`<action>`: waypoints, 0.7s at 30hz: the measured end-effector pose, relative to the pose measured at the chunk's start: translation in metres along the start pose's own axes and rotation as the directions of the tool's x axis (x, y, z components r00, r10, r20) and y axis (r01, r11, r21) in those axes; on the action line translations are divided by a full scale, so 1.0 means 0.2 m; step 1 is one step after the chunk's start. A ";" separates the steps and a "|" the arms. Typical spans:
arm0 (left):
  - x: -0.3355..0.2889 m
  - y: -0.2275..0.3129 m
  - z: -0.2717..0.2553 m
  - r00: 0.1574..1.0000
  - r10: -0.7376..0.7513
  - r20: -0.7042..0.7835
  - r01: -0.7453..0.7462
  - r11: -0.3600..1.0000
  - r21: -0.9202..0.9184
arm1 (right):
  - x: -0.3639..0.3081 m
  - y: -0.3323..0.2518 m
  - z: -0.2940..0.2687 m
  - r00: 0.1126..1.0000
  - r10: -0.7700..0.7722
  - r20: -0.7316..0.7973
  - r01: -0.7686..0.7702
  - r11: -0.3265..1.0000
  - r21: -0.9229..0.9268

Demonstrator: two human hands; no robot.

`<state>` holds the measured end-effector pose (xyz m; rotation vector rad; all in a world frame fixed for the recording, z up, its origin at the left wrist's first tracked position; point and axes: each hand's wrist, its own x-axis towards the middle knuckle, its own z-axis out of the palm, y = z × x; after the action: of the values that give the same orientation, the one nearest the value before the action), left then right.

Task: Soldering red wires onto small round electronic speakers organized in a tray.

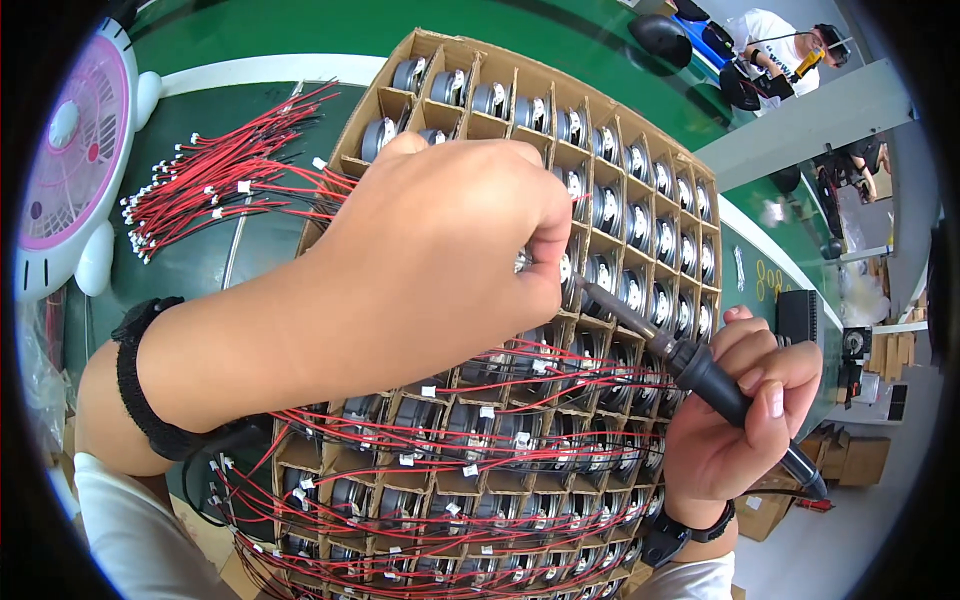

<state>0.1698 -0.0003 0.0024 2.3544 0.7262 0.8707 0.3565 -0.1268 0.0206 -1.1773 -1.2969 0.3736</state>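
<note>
Tapered soldering iron [690, 366] over cardboard [545, 82] (rectangular-celled)

Wires [472, 469] block the near half of the carton [450, 52], its far right open overhead.

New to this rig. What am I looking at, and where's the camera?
No robot here: these are a person's bare hands. The single picture comes from the left of two fisheye cameras worn on the head, looking down, so straight edges bend. The right hand holds a soldering iron by its black handle. The left hand is curled near the iron's tip; what its fingers pinch, if anything, is hidden. Beneath is a divided cardboard box of round parts, apparently speakers. Red and black wires with white connectors cross its nearer rows; a loose wire bundle lies left, beside a pink-and-white fan.
</note>
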 end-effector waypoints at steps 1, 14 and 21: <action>0.00 0.00 0.00 1.000 0.001 0.004 -0.001 1.000 -0.003 | 0.00 0.00 0.00 1.000 0.003 -0.003 -0.003 1.000 -0.002; 0.02 -0.01 -0.01 0.997 0.065 0.035 -0.066 0.998 0.005 | 0.00 0.01 -0.01 0.998 0.014 0.065 -0.011 0.999 -0.046; 0.02 0.00 -0.02 0.996 0.048 0.079 -0.050 0.998 0.025 | 0.00 0.00 0.01 0.994 -0.026 0.108 0.038 0.994 -0.107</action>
<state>0.1698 0.0033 0.0082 2.4249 0.6547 0.7888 0.3552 -0.1265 0.0207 -1.2398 -1.4426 0.3500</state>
